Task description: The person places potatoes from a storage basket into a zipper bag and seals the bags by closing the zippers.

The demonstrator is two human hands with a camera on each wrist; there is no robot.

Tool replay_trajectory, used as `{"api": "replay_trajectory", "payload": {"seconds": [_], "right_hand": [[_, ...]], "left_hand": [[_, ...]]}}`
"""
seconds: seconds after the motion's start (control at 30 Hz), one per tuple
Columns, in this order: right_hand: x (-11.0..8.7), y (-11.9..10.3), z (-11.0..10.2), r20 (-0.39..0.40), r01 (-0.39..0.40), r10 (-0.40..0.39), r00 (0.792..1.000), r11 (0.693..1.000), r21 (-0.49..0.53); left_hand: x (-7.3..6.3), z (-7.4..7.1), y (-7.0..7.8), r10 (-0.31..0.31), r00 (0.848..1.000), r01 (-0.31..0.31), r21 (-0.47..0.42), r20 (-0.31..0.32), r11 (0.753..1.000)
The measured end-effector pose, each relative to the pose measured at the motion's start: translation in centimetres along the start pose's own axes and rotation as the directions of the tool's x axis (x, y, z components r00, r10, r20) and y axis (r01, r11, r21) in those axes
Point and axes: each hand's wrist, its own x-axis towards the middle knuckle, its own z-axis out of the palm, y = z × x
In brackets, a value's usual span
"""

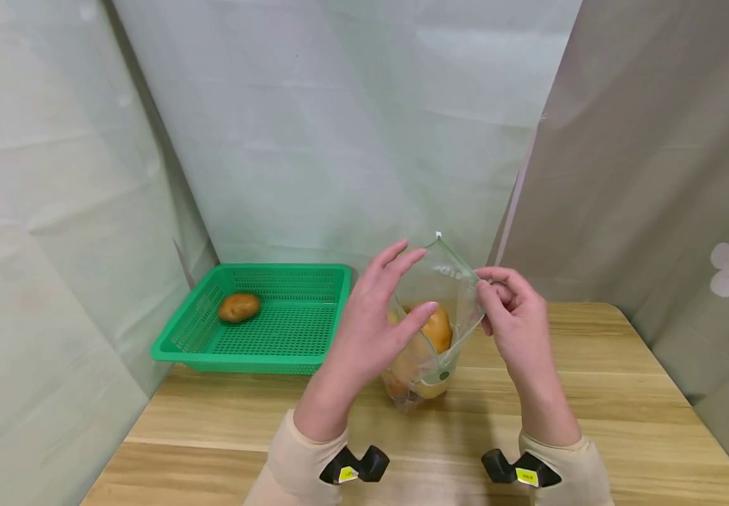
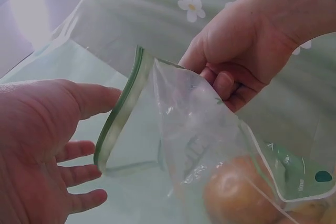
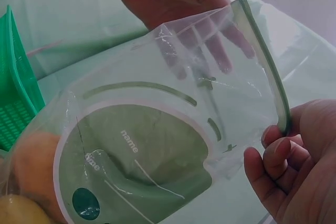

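Legibly, "name" on the bag (image 3: 152, 111)

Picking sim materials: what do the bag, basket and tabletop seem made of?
Bag: thin glossy plastic film, likely; see-through, with creases and bright highlights.
Basket: probably moulded plastic with a slight sheen, given its even green colour and regular perforations.
Tabletop: wood-look with a satin finish; grain streaks show, but solid wood or laminate can't be told.

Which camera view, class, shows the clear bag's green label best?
The right wrist view: there the green label on the clear bag appears large, "name" readable. The head view shows it small, lettering unreadable; the left wrist view catches only part, near the right edge.
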Motion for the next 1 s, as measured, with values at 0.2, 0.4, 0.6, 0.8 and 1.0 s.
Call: {"api": "replay_trajectory", "payload": {"seconds": [0.2, 0.4, 0.6, 0.8, 1.0], "right_hand": [[0.0, 0.0, 0.1, -0.002, 0.003, -0.003, 1.000, 1.000, 0.021], [0.0, 0.0, 0.2, -0.002, 0.004, -0.004, 1.000, 1.000, 0.019], [0.0, 0.0, 0.3, -0.001, 0.001, -0.001, 1.000, 1.000, 0.017], [0.1, 0.1, 0.4, 0.004, -0.001, 0.001, 1.000, 1.000, 0.017], [0.0, 0.1, 0.3, -0.003, -0.008, 0.008, 1.000, 0.999, 0.035]], "left_hand": [[-1.0, -0.5, -0.5, -0.061, 0.997, 0.061, -0.010, -0.038, 0.998], [-1.9, -0.9, -1.2, -0.085, 0.994, 0.085, 0.002, -0.066, 0.996], [-2.8, -1.4, -1.9, -0.091, 0.992, 0.092, 0.007, -0.089, 0.996], [-3.8, -1.9, -2.8, -0.121, 0.988, 0.122, 0.009, -0.097, 0.992], [-4.3, -2.4, -3.6, -0.122, 0.988, 0.124, 0.019, -0.100, 0.992]]}}
